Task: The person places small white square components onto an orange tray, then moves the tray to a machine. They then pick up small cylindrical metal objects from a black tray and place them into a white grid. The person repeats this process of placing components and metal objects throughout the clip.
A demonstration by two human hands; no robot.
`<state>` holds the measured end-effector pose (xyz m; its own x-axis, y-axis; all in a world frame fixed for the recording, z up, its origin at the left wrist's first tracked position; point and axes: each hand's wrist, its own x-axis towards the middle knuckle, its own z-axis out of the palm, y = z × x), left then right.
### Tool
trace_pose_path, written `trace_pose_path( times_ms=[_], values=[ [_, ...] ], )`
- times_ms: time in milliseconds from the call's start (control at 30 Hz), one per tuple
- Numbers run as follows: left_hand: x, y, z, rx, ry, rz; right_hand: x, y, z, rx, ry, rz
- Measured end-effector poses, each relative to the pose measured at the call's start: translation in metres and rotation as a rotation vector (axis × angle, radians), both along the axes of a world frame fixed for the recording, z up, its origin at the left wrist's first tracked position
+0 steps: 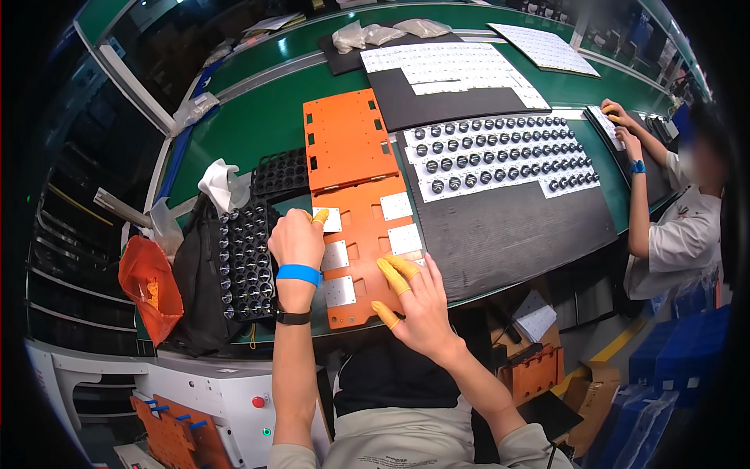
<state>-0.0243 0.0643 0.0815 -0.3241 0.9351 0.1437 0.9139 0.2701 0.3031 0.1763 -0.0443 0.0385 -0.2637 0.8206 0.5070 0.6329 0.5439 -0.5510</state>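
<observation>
An orange hinged fixture lies unfolded in front of me, with several small white square plates set in its near half. My left hand, in a blue wristband and yellow finger cots, is curled closed at the fixture's left edge. Its fingertips meet by the upper left white plate; whether they grip anything is hidden. Over the lower right of the fixture, my right hand has its fingers spread, three of them in yellow cots. Part of a white plate shows beside its fingertips.
Left of the fixture stands a black tray of shiny round parts, beside an orange bag. On the right, a black board carries white plates with rows of black round parts. A co-worker handles another board at far right.
</observation>
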Motion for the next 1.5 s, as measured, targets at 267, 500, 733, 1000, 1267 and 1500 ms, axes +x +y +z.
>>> trace_pose_path(
  times_ms=[267,500,733,1000,1267,1500],
  values=[
    [0.003,0.001,-0.001,-0.013,0.034,0.001,0.000,0.000,0.000,-0.003,0.011,-0.002],
    [0.004,0.000,-0.002,-0.001,0.026,0.015,-0.001,0.000,0.002,-0.003,0.023,-0.004],
    [0.003,-0.002,-0.005,0.014,0.014,0.013,-0.001,0.000,0.000,0.002,0.033,0.001],
    [0.010,-0.007,-0.013,0.010,0.012,0.045,-0.001,0.000,-0.001,0.009,0.056,0.004],
    [0.018,-0.007,-0.031,0.020,0.173,0.031,-0.001,0.000,0.002,0.003,0.081,0.005],
    [0.019,-0.008,-0.038,0.053,0.214,0.030,-0.001,0.000,0.001,0.009,0.100,0.007]
  ],
)
